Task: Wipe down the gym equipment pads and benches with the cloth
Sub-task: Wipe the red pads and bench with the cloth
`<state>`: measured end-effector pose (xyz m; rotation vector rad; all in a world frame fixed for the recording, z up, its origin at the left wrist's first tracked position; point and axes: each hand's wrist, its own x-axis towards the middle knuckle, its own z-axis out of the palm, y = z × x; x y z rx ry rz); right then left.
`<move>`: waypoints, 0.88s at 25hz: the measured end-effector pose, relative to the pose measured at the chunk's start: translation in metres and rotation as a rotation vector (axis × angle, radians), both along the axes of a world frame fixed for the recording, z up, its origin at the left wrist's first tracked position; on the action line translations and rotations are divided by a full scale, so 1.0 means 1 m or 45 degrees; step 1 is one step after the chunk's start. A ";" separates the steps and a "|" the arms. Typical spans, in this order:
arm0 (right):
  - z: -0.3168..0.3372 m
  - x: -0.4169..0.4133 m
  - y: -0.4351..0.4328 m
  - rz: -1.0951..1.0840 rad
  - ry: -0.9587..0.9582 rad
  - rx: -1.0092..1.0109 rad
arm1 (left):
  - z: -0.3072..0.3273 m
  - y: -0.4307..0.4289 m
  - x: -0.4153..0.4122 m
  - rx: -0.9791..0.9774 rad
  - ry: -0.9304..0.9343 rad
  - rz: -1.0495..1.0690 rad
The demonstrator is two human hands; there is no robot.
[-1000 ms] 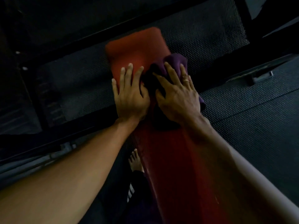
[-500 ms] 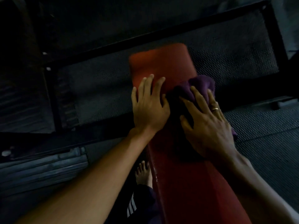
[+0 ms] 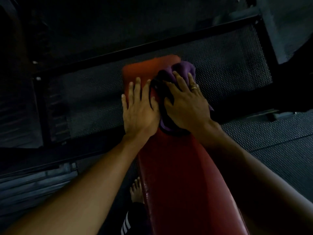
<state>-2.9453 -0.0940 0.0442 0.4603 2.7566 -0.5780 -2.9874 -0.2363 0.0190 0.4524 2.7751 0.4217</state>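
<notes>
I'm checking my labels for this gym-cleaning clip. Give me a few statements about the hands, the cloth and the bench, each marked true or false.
1. The purple cloth lies under the right hand. True.
2. The left hand holds the cloth. False: it lies flat, fingers straight, on the bare red bench pad beside the cloth.
3. A ring shows on a finger of the right hand. True.
4. The cloth sits at the near end of the bench pad, close to the person. False: it is near the far end, at the pad's right edge.
5. A shoe stands on the floor left of the bench pad. False: a bare foot is there.
</notes>
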 end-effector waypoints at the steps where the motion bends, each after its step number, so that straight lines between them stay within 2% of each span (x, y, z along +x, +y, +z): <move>1: -0.003 -0.008 0.002 0.009 -0.012 0.010 | 0.000 0.000 0.000 -0.005 -0.005 0.003; 7: -0.015 -0.072 0.014 0.029 -0.097 -0.037 | 0.001 0.004 -0.002 -0.026 -0.032 0.016; 13: -0.026 -0.044 0.025 0.214 -0.003 -0.022 | 0.001 0.004 -0.002 0.028 -0.040 0.065; 15: -0.033 -0.056 0.028 0.245 -0.025 0.014 | 0.001 0.005 -0.003 0.042 -0.032 0.082; 18: -0.030 -0.101 0.019 0.135 -0.109 0.031 | 0.001 0.006 -0.001 0.036 -0.039 0.126; 22: -0.020 -0.102 0.006 0.311 -0.006 -0.034 | 0.003 0.007 -0.001 0.129 -0.073 0.232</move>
